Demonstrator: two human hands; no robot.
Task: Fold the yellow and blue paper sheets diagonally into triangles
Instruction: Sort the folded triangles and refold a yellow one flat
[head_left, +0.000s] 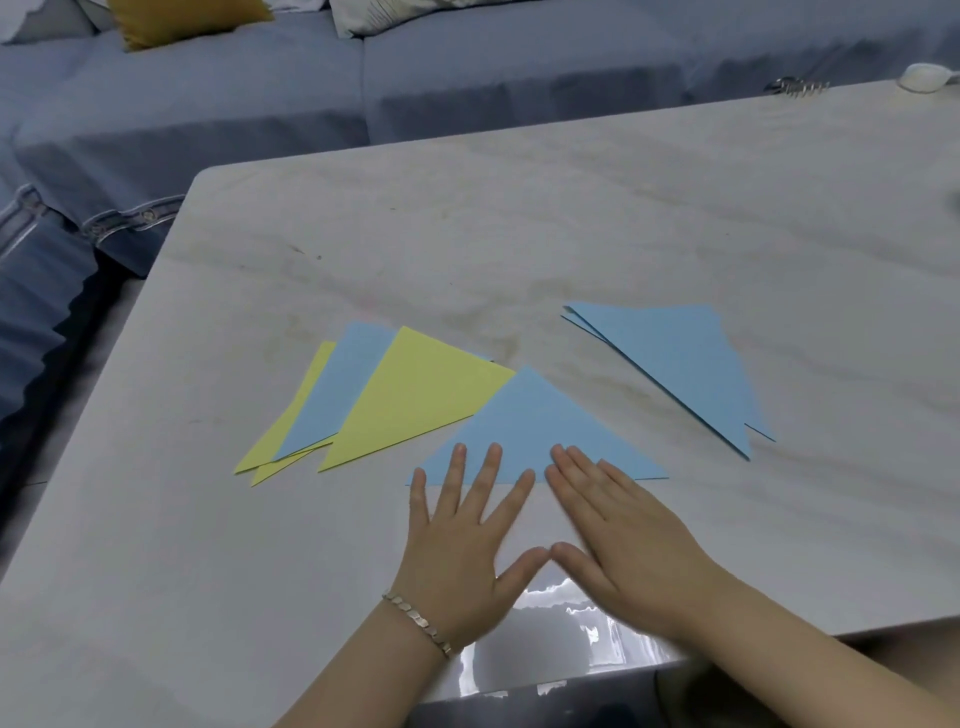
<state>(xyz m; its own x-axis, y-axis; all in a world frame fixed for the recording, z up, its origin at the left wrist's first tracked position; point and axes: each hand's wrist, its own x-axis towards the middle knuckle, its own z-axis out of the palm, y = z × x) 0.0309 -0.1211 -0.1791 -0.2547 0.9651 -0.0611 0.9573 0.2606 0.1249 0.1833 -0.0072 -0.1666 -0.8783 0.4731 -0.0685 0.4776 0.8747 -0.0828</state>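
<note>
Fingers (491, 470) on my L hand (457, 551) are straight & spread, gripping nothing, tips pressed flat on the blue triangle (535, 423) along its long edge. R hand (623, 530) is also flat & holding nothing, its fingers (571, 467) straight & close together, tips on that same edge just right of the L ones. Both palms sit on the bare table (519, 234) towards its near edge, thumb tips touching or nearly so, can't tell which. Blue triangle lies mid-table, long edge facing the near edge, point aimed at the far edge. Its left slope overlaps a yellow triangle (415, 400), which tops a fanned pile towards the table's left edge: a blue piece (343, 384) under it, w/ yellow pieces (291, 431) at the bottom. Towards the right edge, apart from my hands, lies a blue stack (685, 364) of folded pieces, edges not quite lined up. Bracelet (415, 621) on my L wrist. At the far right corner are a metal pronged thing (800, 85) & a white thing (927, 78), too small to tell. Sofa (260, 104) w/ a yellow cushion (176, 21) runs past the far edge.
</note>
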